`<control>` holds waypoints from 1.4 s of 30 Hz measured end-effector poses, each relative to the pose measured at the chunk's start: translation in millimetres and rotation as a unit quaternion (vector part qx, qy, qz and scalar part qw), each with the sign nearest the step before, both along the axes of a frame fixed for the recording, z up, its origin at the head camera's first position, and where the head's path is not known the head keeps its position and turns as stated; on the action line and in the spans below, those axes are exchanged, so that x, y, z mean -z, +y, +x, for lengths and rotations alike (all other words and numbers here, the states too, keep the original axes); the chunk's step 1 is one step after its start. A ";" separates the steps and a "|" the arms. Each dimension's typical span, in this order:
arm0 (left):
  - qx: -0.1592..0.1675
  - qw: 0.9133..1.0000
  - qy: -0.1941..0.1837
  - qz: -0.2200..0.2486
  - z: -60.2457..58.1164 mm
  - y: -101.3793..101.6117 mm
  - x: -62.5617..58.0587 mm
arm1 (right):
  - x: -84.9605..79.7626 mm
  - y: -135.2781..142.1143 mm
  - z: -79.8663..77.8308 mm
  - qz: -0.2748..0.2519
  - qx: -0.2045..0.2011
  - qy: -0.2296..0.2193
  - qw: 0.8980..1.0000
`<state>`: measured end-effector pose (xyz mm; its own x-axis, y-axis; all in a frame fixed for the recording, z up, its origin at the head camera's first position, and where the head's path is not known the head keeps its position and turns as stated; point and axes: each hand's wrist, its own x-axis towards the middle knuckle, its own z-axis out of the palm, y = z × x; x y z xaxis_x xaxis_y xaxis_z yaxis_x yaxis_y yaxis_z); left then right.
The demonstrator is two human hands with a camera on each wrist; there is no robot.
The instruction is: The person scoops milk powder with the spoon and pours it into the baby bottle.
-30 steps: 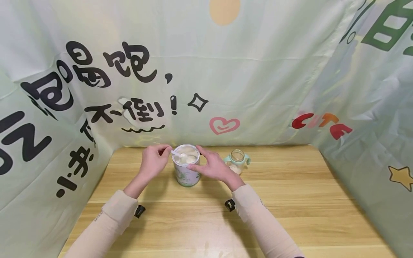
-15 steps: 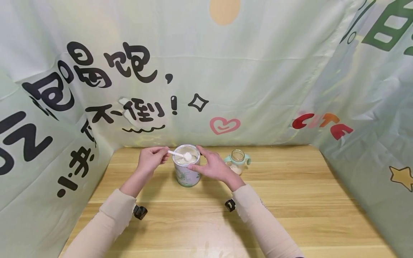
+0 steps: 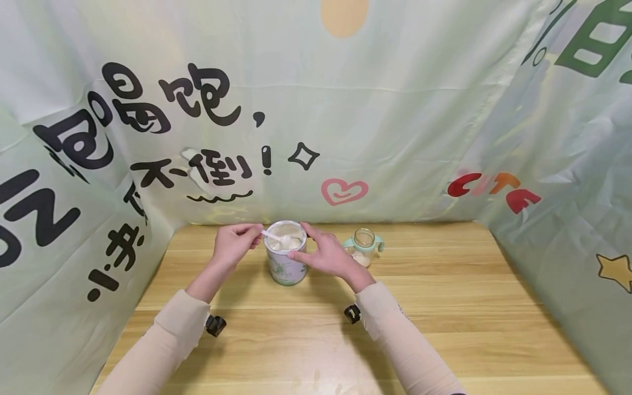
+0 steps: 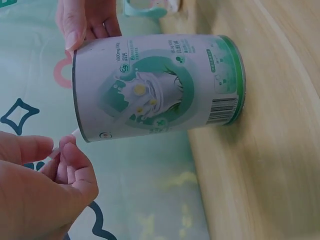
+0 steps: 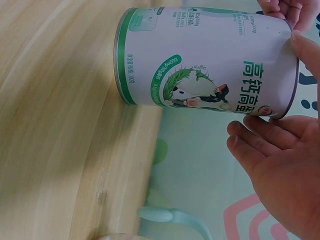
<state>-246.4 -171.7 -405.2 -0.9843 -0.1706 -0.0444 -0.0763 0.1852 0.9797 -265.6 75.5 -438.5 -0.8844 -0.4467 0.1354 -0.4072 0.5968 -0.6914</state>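
Note:
A white and green milk powder can (image 3: 287,270) stands upright and uncovered near the table's back edge, pale powder inside. My left hand (image 3: 233,244) pinches the thin white handle of a scoop (image 3: 270,236) between thumb and fingers. The scoop's bowl is down in the powder, partly hidden. My right hand (image 3: 327,254) holds the can by its upper side, thumb at the front and fingers around the far side. In the right wrist view, the fingers of that hand (image 5: 290,165) touch the can (image 5: 210,60) just below its rim.
Right of the can, behind my right hand, stands a clear baby bottle (image 3: 364,238) with mint-green handles, uncapped, some powder inside. Printed fabric (image 3: 395,137) walls off the back and sides of the wooden table (image 3: 444,307).
A half second ago the scoop was raised above the powder with a white heap; now it is lowered into the powder. My left hand has shifted slightly right. My right hand stays on the can.

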 end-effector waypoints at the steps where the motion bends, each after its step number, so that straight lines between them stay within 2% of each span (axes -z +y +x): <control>1: 0.000 1.000 0.004 -0.005 0.2 0.3 -0.2 | -0.1 0.1 0.0 0.001 0.001 0.000 1.000; 5: 0.000 0.999 0.022 -0.037 1.6 2.0 -1.6 | -0.4 0.2 -0.1 0.005 0.001 0.003 1.000; 9: 0.001 0.993 0.065 -0.102 3.6 3.2 -2.0 | -0.7 0.2 -0.2 0.008 0.000 0.007 1.000; 13: 0.000 0.979 0.121 -0.162 5.4 5.3 -2.3 | -0.4 0.1 -0.9 0.007 -0.001 0.007 1.000; 18: 0.000 0.963 0.174 -0.206 7.9 8.5 -3.4 | -0.6 0.1 -1.1 0.008 -0.001 0.005 1.000; 28: 0.005 0.930 0.258 -0.264 7.4 10.4 0.7 | -0.7 0.7 -0.3 0.009 -0.001 0.003 1.000; 32: 0.007 0.920 0.277 -0.276 6.9 10.6 3.2 | -1.1 0.5 0.2 0.007 -0.002 0.000 1.000; 35: 0.005 0.922 0.277 -0.271 7.1 10.4 3.4 | -1.9 0.4 0.7 0.005 -0.001 -0.002 1.000; 37: 0.002 0.928 0.267 -0.259 7.0 9.7 3.4 | -2.2 0.2 0.8 0.004 0.000 -0.002 1.000; 42: -0.015 0.956 0.207 -0.205 5.1 5.4 4.1 | -1.8 -0.3 0.2 0.008 0.000 -0.001 1.000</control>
